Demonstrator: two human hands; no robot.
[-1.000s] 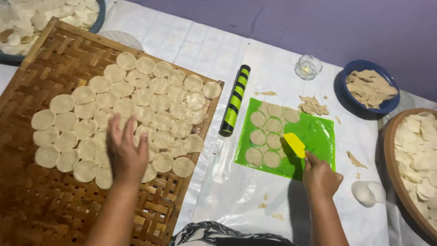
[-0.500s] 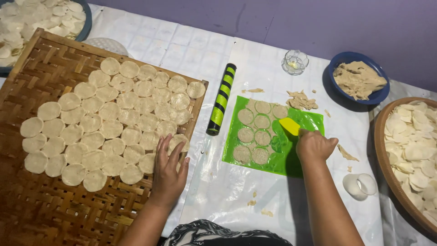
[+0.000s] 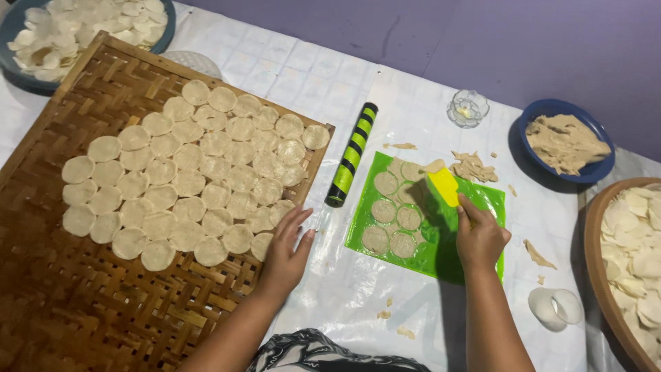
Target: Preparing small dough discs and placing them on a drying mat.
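My right hand (image 3: 480, 238) grips a yellow scraper (image 3: 444, 186) over the green mat (image 3: 475, 207), its blade lifting a dough round at the mat's upper edge. Several cut dough rounds (image 3: 391, 220) lie on the mat's left half. My left hand (image 3: 288, 248) is empty with fingers spread, resting at the right edge of the woven bamboo tray (image 3: 82, 303), beside the nearest of the several rows of dough rounds (image 3: 196, 186) laid on it.
A black and green striped rolling pin (image 3: 351, 156) lies between tray and mat. Dough scraps (image 3: 472, 167), a small glass dish (image 3: 468, 108), a blue bowl of dough (image 3: 566, 141), a white round cutter (image 3: 555, 308), a brown bowl of rounds (image 3: 630, 265) and a blue plate of rounds (image 3: 76, 31) surround them.
My left hand left the rounds on the tray and moved right to the tray's edge. My right hand pushed the scraper further up the mat.
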